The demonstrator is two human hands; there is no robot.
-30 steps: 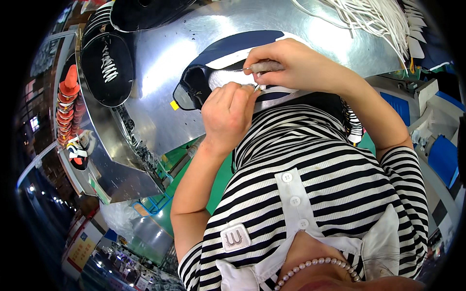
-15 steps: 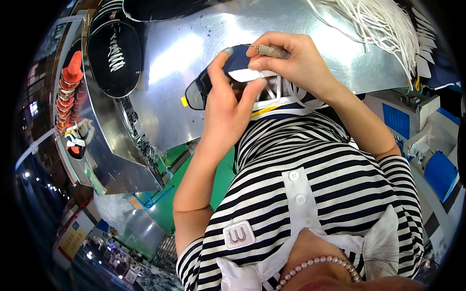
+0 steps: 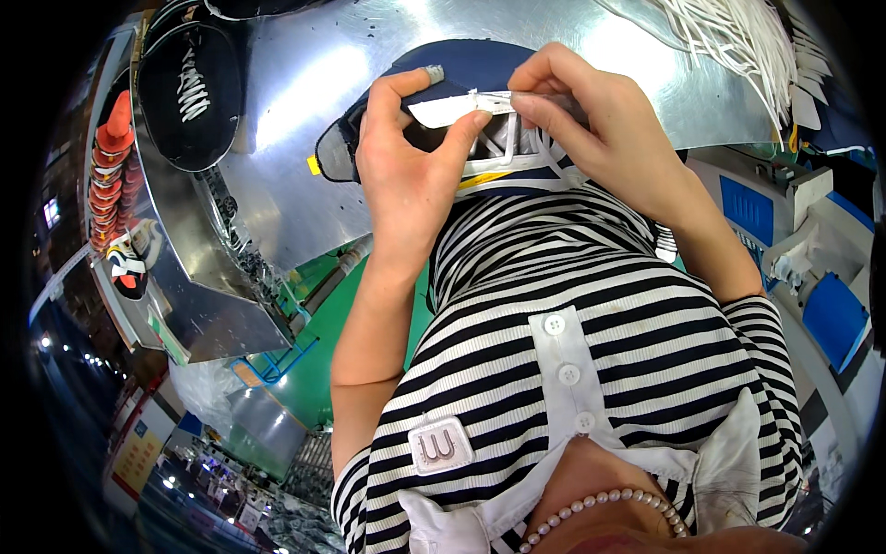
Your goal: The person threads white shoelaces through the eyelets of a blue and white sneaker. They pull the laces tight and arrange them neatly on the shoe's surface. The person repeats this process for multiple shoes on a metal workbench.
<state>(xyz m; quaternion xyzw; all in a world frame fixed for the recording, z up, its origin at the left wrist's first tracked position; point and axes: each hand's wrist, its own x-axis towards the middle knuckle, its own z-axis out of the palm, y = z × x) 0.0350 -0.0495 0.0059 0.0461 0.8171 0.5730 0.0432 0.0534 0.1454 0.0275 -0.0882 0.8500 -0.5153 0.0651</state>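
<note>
A navy shoe (image 3: 480, 55) with white eyelet strips lies on its side at the table's near edge, against my striped shirt. My left hand (image 3: 406, 157) wraps its collar, thumb and fingers closing on the white eyelet strip (image 3: 438, 112). A grey covering sits on one left fingertip. At the strip's other end my right hand (image 3: 595, 120) pinches, thumb against forefinger. A thin-tipped hand tool (image 3: 565, 104) with a wrapped handle seems to lie in that hand, mostly hidden by the fingers. White shoelace (image 3: 510, 138) crosses the opening below, and a small bit of lace stands up at the strip.
The metal table (image 3: 295, 138) carries a black laced shoe (image 3: 194, 92) at left and a bundle of white laces (image 3: 729, 55) at far right. Stacked red-orange shoe parts (image 3: 109, 175) stand beyond the left edge. Blue-panelled equipment (image 3: 835, 319) is at right.
The shoe and both hands have shifted a little left and up in the view. My right hand has turned, covering the tool's handle, with its fingertips now close against the eyelet strip.
</note>
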